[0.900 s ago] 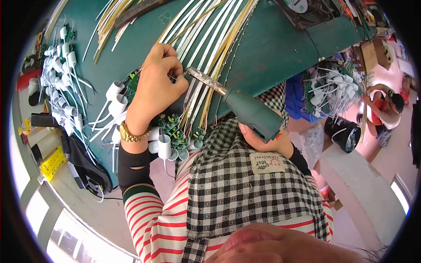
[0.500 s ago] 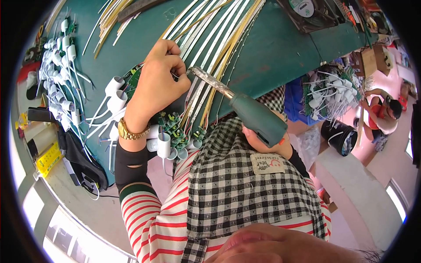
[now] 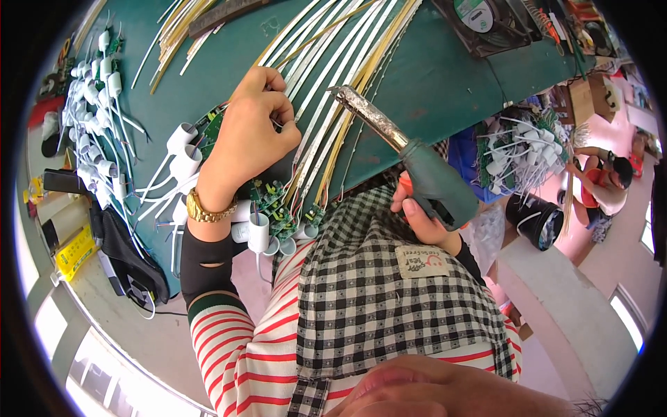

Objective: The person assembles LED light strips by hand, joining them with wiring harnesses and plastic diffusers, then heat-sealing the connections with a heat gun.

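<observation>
**Strip pinched, iron held over bench**

Left hand (image 3: 251, 135) fingers curled, pinching a white strip (image 3: 326, 83) near the near edge of the green bench (image 3: 431, 83); right hand (image 3: 420, 215) fingers wrapped tight on iron (image 3: 403, 149), tip just above strips; boards (image 3: 274, 205) at bench's near edge.

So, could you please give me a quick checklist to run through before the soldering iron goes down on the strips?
1. Right hand grips soldering iron by its green handle: ok.
2. Iron tip is over the strips, contact unclear: cannot tell.
3. Left hand pins the light strips on the green table: ok.
4. Left fingers clear of the tip: ok.
5. Tip hot: cannot tell.
</observation>
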Demonstrator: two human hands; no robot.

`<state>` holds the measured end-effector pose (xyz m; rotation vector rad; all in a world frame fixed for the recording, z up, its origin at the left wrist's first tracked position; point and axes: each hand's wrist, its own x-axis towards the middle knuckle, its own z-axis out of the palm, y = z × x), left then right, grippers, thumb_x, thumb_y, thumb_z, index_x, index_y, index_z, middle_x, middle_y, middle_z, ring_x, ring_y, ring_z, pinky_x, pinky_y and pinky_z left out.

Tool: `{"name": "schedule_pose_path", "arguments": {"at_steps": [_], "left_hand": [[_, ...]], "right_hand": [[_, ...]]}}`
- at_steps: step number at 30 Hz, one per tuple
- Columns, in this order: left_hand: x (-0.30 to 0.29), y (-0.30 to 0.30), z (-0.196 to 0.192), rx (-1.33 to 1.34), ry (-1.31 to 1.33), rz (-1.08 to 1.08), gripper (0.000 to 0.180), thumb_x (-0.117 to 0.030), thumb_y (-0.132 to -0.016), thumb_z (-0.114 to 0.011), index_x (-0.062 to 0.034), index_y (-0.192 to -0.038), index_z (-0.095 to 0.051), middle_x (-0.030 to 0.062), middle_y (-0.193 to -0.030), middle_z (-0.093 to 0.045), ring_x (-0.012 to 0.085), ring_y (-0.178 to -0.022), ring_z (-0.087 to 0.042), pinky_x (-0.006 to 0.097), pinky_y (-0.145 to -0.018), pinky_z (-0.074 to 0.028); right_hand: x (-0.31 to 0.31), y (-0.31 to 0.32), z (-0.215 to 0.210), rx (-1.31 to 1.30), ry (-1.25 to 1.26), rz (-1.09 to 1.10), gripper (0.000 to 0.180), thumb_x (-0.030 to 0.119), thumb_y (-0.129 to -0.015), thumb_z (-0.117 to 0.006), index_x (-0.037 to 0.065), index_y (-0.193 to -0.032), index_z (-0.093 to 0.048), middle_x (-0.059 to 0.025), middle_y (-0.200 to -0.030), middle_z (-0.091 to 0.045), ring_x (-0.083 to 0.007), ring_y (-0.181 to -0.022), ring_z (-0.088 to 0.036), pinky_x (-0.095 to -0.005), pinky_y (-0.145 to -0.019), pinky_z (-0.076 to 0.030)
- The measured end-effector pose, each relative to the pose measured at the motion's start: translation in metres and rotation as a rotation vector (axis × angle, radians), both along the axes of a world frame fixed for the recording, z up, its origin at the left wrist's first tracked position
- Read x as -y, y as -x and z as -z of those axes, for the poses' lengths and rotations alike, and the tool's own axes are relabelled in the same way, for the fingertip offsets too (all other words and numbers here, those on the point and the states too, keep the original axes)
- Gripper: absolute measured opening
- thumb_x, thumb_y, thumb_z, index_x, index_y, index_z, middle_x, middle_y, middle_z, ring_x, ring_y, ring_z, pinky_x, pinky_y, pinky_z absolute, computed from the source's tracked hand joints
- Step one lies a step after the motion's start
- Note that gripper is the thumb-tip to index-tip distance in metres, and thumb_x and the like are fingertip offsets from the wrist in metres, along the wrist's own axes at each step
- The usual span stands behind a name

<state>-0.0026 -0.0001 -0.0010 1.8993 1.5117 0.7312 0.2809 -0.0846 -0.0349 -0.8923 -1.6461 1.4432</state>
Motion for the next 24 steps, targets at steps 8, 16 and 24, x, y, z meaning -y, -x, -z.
{"name": "schedule_pose_path", "arguments": {"at_steps": [8, 16, 24], "left_hand": [[0.001, 0.0, -0.001, -0.006, 0.01, -0.004, 0.006, 0.002, -0.061, -0.062, 0.0033, -0.061, -0.056, 0.0106, -0.091, -0.05, 0.0261, -0.08, -0.054, 0.032, -0.067, -0.046], [-0.001, 0.0, -0.001, -0.01, 0.006, 0.005, 0.006, 0.001, -0.061, -0.063, 0.0028, -0.061, -0.056, 0.0103, -0.092, -0.05, 0.0261, -0.081, -0.055, 0.032, -0.068, -0.046], [0.001, 0.0, -0.001, -0.034, -0.015, 0.003, 0.008, -0.001, -0.06, -0.063, 0.0021, -0.061, -0.056, 0.0105, -0.093, -0.051, 0.0269, -0.083, -0.055, 0.032, -0.071, -0.046]], "right_hand": [[0.004, -0.004, 0.007, 0.019, -0.025, -0.003, 0.04, 0.005, -0.088, -0.051, 0.001, -0.127, -0.045, -0.0135, -0.089, -0.057, -0.0168, -0.072, -0.056, -0.0311, -0.064, -0.049], [0.005, -0.006, 0.005, 0.021, -0.006, 0.005, 0.039, 0.005, -0.088, -0.051, 0.001, -0.127, -0.045, -0.0128, -0.089, -0.056, -0.0165, -0.072, -0.056, -0.031, -0.065, -0.049], [0.008, 0.002, -0.005, -0.105, 0.154, 0.173, 0.013, 0.002, -0.085, -0.058, 0.0, -0.097, -0.056, -0.0069, -0.081, -0.059, -0.0144, -0.07, -0.06, -0.0282, -0.064, -0.049]]}}
